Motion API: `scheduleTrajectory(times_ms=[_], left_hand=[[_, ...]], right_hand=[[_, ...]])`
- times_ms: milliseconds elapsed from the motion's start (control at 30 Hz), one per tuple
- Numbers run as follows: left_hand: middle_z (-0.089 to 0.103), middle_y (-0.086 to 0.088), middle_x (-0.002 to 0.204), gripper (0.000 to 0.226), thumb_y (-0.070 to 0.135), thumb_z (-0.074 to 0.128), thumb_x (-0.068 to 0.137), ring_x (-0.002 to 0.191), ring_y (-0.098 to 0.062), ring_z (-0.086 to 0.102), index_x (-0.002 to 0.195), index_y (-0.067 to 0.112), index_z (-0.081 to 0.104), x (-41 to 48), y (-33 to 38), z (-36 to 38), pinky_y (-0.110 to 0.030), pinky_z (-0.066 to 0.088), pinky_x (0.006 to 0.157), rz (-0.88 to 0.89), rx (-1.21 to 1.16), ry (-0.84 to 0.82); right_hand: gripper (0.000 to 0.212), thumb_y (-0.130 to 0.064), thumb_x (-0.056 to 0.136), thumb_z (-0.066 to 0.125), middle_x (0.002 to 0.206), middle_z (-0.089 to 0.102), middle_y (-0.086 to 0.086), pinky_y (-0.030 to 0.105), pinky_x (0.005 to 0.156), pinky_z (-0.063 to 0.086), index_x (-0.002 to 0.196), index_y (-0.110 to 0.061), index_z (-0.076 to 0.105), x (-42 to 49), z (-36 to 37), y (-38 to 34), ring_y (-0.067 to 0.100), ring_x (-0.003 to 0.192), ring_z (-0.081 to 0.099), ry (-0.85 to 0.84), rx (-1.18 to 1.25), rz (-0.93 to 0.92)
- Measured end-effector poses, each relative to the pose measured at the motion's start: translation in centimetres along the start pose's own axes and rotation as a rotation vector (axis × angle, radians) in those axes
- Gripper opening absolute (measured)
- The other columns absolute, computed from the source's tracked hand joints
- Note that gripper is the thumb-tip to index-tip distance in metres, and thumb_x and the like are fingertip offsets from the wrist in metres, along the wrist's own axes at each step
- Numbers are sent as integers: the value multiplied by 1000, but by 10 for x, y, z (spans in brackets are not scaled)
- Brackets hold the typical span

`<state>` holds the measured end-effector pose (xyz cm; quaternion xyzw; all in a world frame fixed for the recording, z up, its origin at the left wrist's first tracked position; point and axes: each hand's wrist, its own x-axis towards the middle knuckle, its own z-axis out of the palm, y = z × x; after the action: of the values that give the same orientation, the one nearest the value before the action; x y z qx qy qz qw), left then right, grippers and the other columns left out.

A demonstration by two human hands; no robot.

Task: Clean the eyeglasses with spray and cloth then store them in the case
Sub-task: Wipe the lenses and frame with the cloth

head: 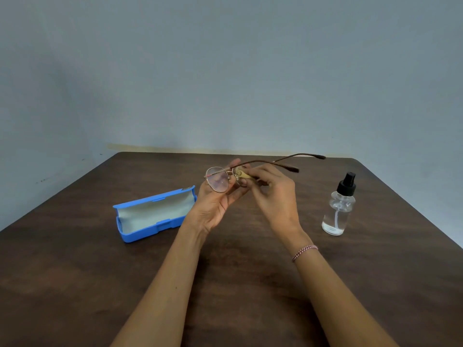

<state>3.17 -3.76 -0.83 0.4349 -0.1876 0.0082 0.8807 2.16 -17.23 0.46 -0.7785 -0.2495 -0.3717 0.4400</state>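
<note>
Thin metal eyeglasses (pixel 220 180), matt blue plastic case (pixel 152 216), dark wood-grain table (pixel 75 284).

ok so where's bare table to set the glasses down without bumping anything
Bare table in front of the blue case, out to the left edge, and between the forearms. A narrower strip lies between the right hand and the spray bottle. Crowded: the case's right end beside the left hand.

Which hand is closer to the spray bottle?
Right. The right hand, pinching the cloth, is nearer the spray bottle; the left hand, holding the eyeglasses, is farther, beside the blue case.
</note>
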Motion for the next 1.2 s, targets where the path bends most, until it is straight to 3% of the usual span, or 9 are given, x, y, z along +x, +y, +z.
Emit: scheduleTrajectory(times_ms=[67,233,333,433,633,733,833,1000,1200], left_hand=[[70,-6,99,28,6,56,77,84,-16,68,102,10,67,1,0,-1,-29,57,72,-10,-7,14],[67,-7,111,32,4,51,83,97,-20,66,110,10,66,3,-7,-3,-34,56,80,-84,10,-24],[68,-8,109,28,5,54,83,95,-20,67,104,13,71,3,-6,-2,-32,56,76,-69,5,-12],[69,-6,99,30,10,63,75,87,-17,67,103,15,71,2,-1,-4,-29,56,73,-29,-3,8],[70,-7,104,27,6,54,80,91,-18,69,102,12,70,1,2,-5,-26,57,70,-15,19,19],[62,-11,117,28,5,55,80,92,-19,68,107,7,65,2,-1,-5,-28,57,71,-52,50,14],[67,-8,106,28,6,57,80,94,-19,67,103,12,71,1,-2,-5,-30,57,73,-58,65,-3],[64,-10,113,27,3,52,86,102,-24,62,97,15,73,1,-1,-6,-30,56,75,-24,56,36],[60,-13,125,23,2,55,84,102,-21,64,104,9,64,2,2,-5,-31,56,77,-38,66,46]], right_hand=[[18,-6,81,70,96,68,0,20,79,52,99,-11,72,2,0,2,3,86,60,-12,-46,35],[24,-2,86,63,89,56,-7,-1,70,39,107,-11,69,-1,-2,2,-7,74,53,21,-88,142],[30,2,86,60,96,58,-5,3,78,41,113,-12,67,-3,0,-1,-3,85,56,11,-33,76],[32,5,84,61,107,63,-1,17,89,47,110,-13,68,-4,4,-2,8,100,59,-36,-19,-11],[22,-3,83,64,99,65,1,25,81,52,103,-10,69,-4,2,0,12,90,60,-43,-106,-2],[21,-2,85,62,98,63,0,18,81,49,103,-11,69,-4,1,0,8,87,59,-13,-97,19],[22,0,85,62,97,62,-4,12,80,48,103,-10,69,-3,2,0,3,88,57,-11,-14,7],[20,-3,85,64,90,55,-25,9,72,48,100,-16,69,-2,3,-5,0,85,59,-57,110,78],[23,-5,85,65,96,62,-7,11,75,50,105,-14,69,-5,2,-4,1,86,60,-53,87,90]])
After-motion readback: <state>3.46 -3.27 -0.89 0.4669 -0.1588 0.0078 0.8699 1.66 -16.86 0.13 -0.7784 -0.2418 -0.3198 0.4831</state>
